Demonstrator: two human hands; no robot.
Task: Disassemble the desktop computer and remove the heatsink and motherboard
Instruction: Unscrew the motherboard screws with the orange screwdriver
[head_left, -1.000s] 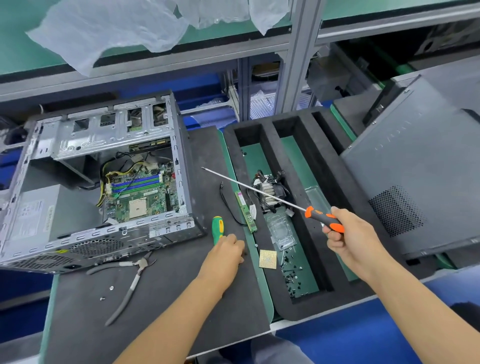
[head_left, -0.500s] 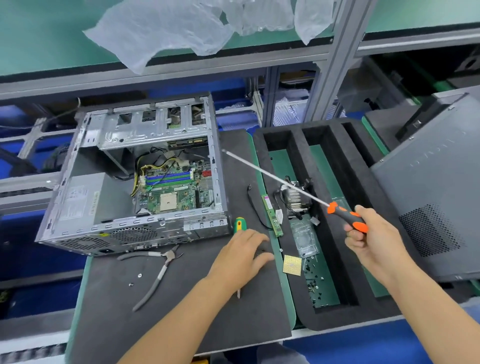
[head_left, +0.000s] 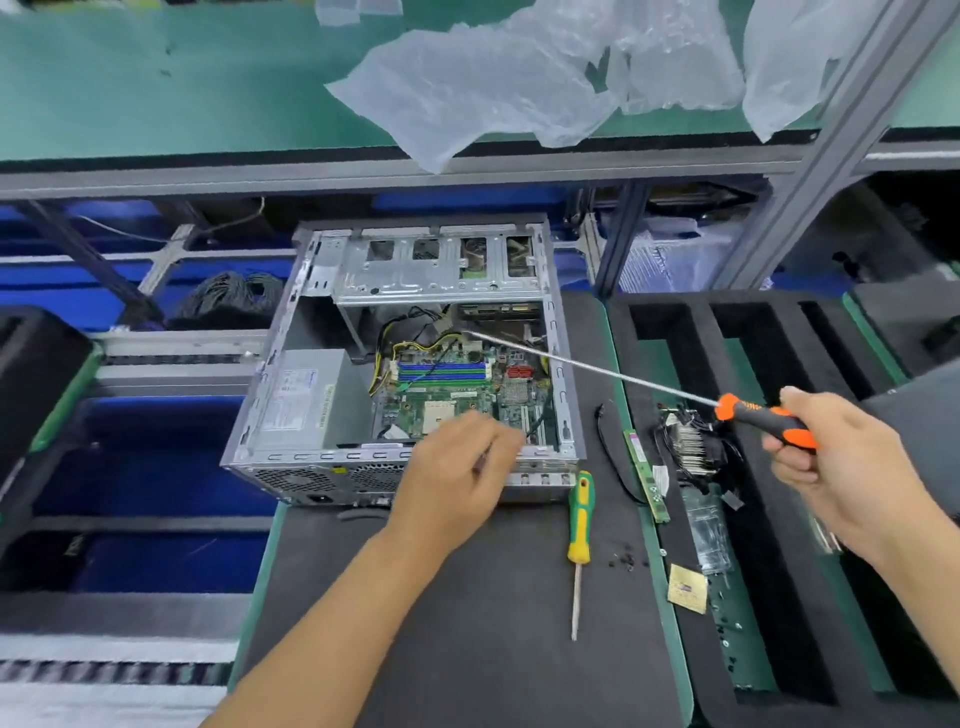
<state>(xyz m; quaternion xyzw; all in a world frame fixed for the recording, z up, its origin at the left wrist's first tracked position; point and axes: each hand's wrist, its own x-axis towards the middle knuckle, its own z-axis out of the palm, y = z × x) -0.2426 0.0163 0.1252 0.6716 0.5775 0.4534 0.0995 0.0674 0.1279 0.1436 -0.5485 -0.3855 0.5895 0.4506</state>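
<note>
The desktop case lies on its side w/ the side panel off, at the far end of the dark mat, open face up. Inside, the green motherboard sits flat on the case floor, right of the grey PSU box; blue RAM slots and a bare CPU socket show on it, yellow/black cables loop over its far edge.

The heatsink is out of the case, lying in the black foam tray to the right, w/ a green RAM stick just beside it on the tray's left edge. A gold CPU chip lies nearer on the same edge, small screws scattered in the tray slot.

The left hand hangs over the near rim of the case, fingers loosely curled toward the board; it is blurred, so whether it grips anything can't be told. The right hand grips the orange-black handle of a long screwdriver, whose thin shaft reaches left across the case wall, tip above the board's far right corner.

A green-yellow screwdriver lies on the mat near the case's right corner, tip toward the person. Clear plastic bags lie on the green shelf above.
</note>
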